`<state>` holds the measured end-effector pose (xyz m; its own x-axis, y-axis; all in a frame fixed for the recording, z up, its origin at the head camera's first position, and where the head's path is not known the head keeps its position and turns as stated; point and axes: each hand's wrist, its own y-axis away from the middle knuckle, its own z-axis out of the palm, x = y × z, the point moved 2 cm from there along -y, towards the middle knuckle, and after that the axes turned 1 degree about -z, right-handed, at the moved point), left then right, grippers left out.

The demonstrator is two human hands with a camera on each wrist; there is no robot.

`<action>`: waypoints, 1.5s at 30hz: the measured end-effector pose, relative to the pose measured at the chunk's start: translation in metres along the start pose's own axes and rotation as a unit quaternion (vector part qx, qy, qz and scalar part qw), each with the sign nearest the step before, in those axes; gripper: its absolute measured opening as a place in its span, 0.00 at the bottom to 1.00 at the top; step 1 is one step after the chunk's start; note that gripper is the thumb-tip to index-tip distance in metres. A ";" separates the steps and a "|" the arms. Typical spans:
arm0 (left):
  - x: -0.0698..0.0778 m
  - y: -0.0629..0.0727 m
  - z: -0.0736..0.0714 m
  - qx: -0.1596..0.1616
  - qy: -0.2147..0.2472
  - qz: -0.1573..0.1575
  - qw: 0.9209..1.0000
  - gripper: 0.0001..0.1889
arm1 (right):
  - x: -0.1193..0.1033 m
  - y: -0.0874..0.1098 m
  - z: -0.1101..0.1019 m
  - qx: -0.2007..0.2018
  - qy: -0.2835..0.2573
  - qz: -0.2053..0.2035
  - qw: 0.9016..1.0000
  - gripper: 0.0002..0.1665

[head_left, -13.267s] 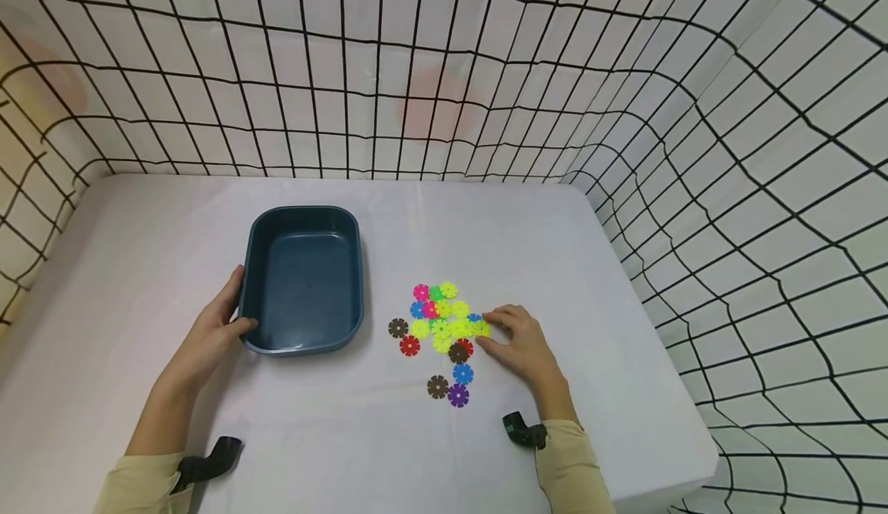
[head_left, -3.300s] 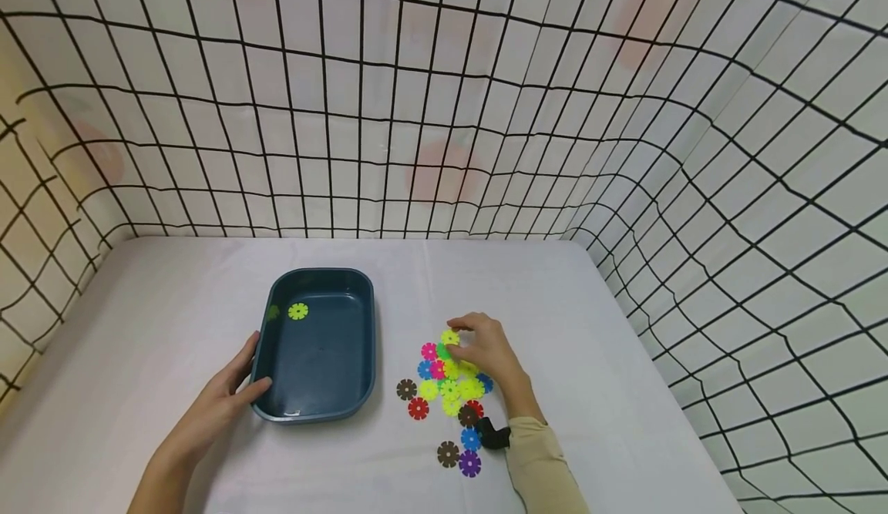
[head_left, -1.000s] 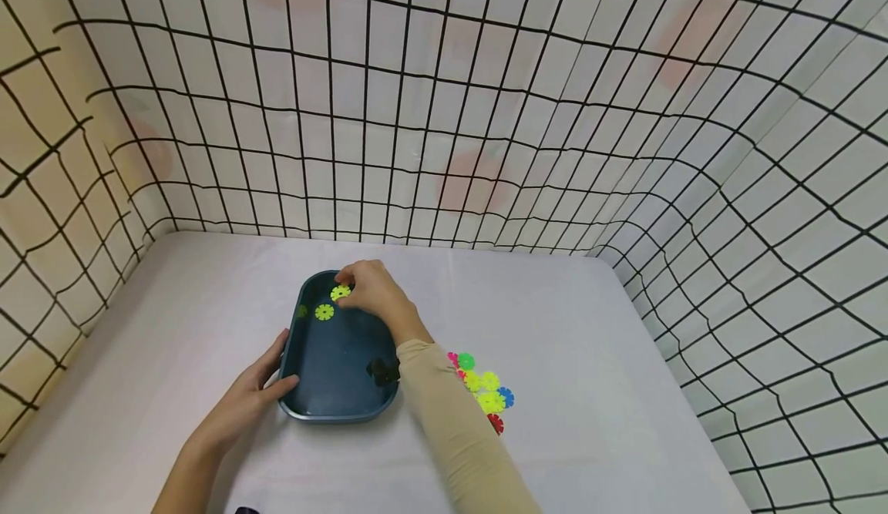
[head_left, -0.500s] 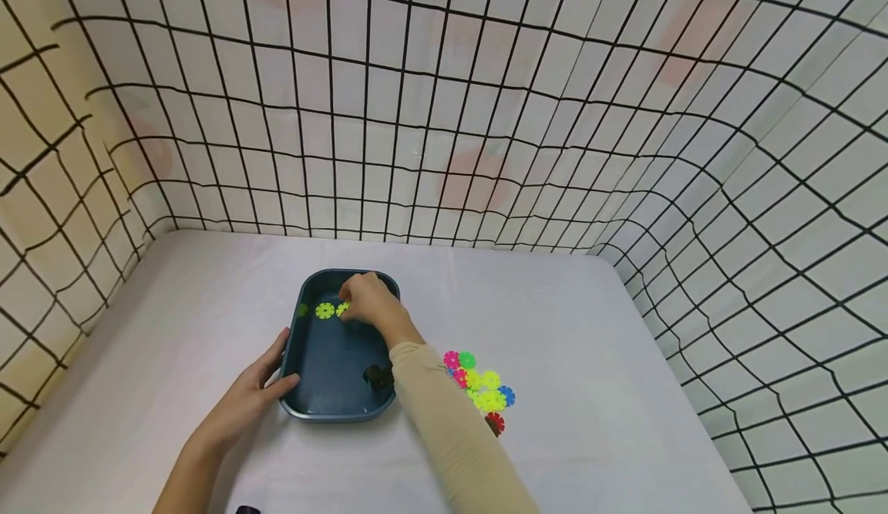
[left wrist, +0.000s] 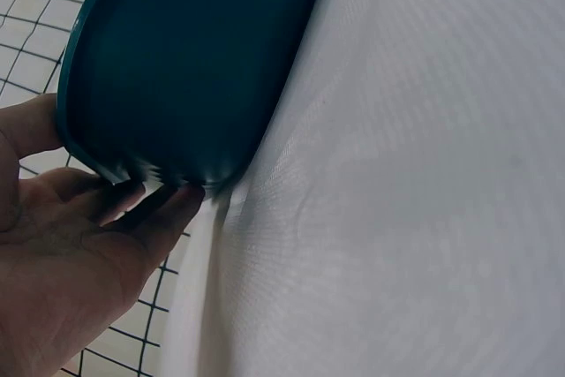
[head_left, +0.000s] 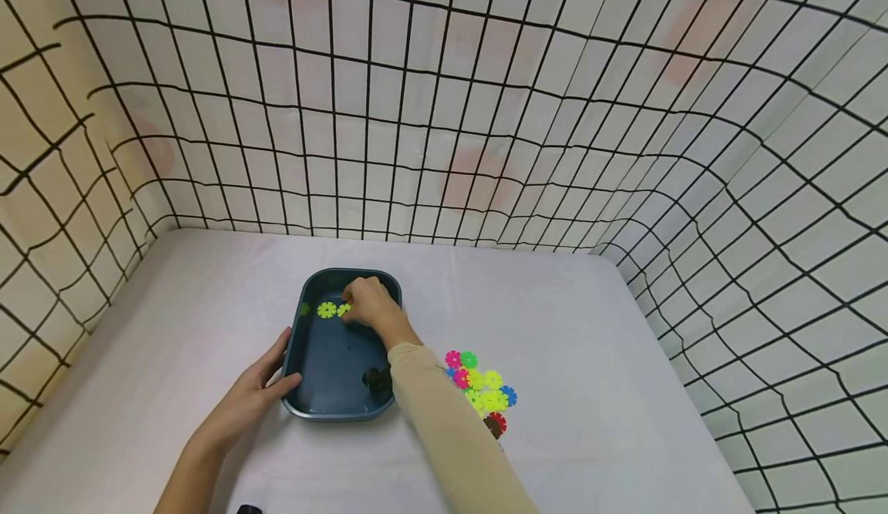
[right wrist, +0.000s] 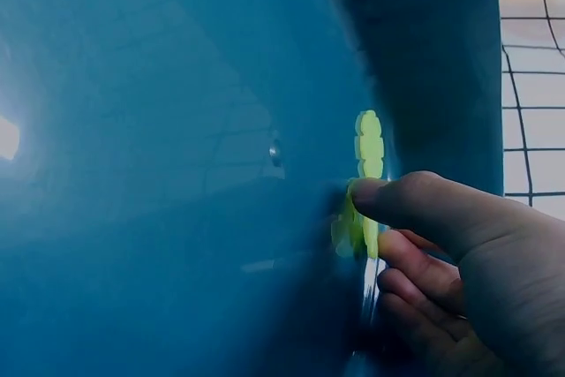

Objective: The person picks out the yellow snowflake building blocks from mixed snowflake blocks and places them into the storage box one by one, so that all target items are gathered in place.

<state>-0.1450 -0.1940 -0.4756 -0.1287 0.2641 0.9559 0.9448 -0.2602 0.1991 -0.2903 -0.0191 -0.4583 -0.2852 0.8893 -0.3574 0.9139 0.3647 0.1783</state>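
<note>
The yellow disc point(right wrist: 371, 156) is in the far part of the blue tray point(head_left: 340, 375), pinched edge-on by the right hand point(head_left: 375, 307) beside a second disc point(head_left: 327, 310). The left hand point(head_left: 246, 398) grips the tray's left wall, seemingly to steady it. Right of the tray, a beige sleeve point(head_left: 454, 429) partly hides a colourful disc pile point(head_left: 493, 401).

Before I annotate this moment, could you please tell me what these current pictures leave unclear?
Head: the right sleeve covers part of the disc pile, so its count is uncertain.
Right wrist: the right hand hides part of the yellow disc it pinches.
Left wrist: the top edge cuts off the tray.
Head: the bottom edge cuts off a black object.
</note>
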 end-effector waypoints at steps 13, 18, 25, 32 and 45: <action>0.003 0.003 0.003 -0.004 0.002 0.004 1.000 0.43 | -0.003 0.016 -0.020 0.034 -0.016 -0.071 0.997 0.26; 0.004 0.001 0.005 -0.009 0.001 0.007 1.000 0.44 | -0.002 0.024 -0.031 0.046 -0.036 -0.096 0.994 0.28; 0.005 -0.002 0.008 -0.013 0.000 0.005 1.000 0.44 | 0.000 0.033 -0.045 0.075 -0.075 -0.117 0.987 0.27; 0.007 -0.003 0.008 -0.011 -0.010 0.011 1.000 0.44 | 0.005 0.049 -0.063 0.120 -0.091 -0.139 0.979 0.24; 0.004 0.004 0.003 -0.007 -0.011 0.003 1.000 0.46 | 0.027 0.084 -0.081 0.146 -0.126 -0.123 0.973 0.20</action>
<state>-0.1411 -0.1911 -0.4716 -0.1166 0.2825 0.9522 0.9409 -0.2755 0.1970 -0.2446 0.0577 -0.3783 -0.4596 0.6760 -0.5759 0.8806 0.4311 -0.1967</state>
